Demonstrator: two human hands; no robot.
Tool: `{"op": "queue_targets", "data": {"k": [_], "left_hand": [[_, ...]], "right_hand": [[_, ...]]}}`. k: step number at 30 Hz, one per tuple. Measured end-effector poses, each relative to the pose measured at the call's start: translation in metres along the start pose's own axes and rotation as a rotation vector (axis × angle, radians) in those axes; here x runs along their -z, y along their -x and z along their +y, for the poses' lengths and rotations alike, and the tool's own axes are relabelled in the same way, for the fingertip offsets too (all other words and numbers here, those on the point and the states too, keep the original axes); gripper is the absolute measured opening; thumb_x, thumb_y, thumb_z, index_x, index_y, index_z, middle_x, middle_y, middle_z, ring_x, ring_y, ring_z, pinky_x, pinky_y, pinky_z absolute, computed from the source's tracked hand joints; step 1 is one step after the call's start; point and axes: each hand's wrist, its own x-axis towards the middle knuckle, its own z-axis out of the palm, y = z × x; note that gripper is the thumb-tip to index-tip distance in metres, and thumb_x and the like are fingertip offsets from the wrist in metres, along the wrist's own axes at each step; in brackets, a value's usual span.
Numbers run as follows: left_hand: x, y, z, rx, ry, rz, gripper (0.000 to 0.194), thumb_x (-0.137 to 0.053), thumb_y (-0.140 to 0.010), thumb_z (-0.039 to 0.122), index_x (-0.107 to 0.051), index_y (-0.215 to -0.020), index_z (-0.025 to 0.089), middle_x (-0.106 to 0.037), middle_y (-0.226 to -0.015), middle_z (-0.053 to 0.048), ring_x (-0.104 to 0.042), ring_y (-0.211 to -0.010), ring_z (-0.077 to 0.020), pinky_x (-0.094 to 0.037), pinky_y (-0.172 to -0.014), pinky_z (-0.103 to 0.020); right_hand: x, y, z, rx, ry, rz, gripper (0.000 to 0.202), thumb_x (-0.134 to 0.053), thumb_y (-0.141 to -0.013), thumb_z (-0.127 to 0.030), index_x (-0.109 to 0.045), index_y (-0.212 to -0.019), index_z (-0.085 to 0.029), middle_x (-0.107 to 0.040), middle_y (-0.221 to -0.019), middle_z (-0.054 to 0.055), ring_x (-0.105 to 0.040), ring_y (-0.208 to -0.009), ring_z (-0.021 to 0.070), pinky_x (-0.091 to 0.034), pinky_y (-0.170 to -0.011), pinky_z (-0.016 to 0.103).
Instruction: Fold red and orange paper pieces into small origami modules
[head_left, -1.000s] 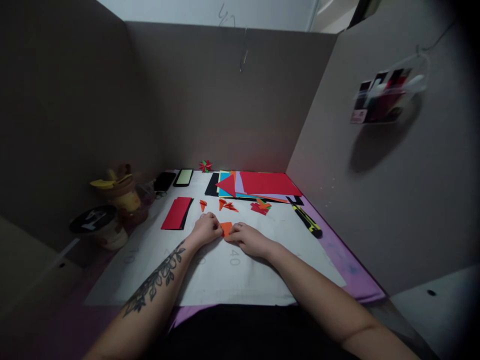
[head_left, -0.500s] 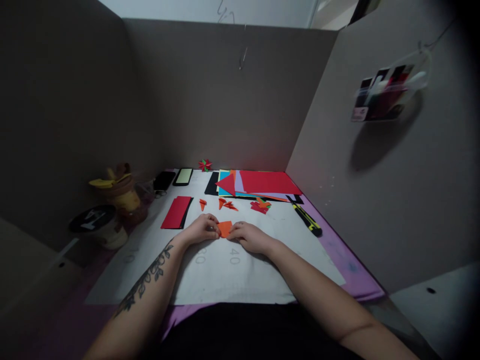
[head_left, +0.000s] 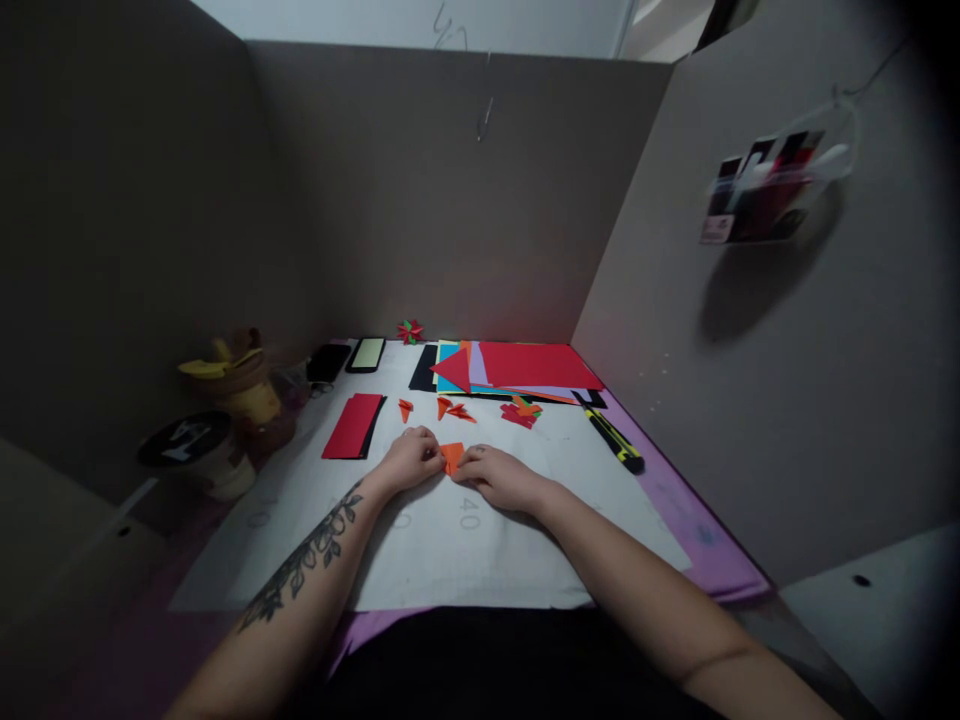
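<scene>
A small piece of orange paper (head_left: 452,455) lies on the white sheet between my two hands. My left hand (head_left: 412,460) grips its left edge with bent fingers pressed together. On the other side, my right hand (head_left: 495,474) pinches its lower right edge. Just beyond the hands are folded orange pieces (head_left: 454,409) and a single one (head_left: 406,409). Red, orange and green paper pieces (head_left: 521,412) lie in a small heap behind my right hand.
Red paper strips (head_left: 352,425) lie at left, a yellow-black cutter (head_left: 615,440) at right. Coloured sheets (head_left: 536,365), a phone (head_left: 367,354) and a paper star (head_left: 410,331) sit at the back. Containers (head_left: 251,395) stand far left, between grey walls.
My left hand has moved slightly right, over the left part of the orange paper. A fold or crease now shows on the paper. My right hand has barely moved.
</scene>
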Motion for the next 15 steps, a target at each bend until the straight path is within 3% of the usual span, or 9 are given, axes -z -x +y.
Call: {"op": "queue_targets", "data": {"k": [15], "left_hand": [[-0.0061,-0.002,0.0016,0.093,-0.035,0.024,0.019,-0.056,-0.074,0.033,-0.065,-0.068,0.018,-0.06,-0.093,-0.006,-0.054,-0.087,-0.0201,-0.042,-0.072,-0.029]], "right_hand": [[0.0039,0.0031,-0.002,0.013,-0.04,-0.004,0.027,-0.047,-0.086,-0.011,-0.07,-0.097,-0.022,-0.064,-0.106,0.005,-0.055,-0.098,0.0172,-0.043,-0.088,0.03]]}}
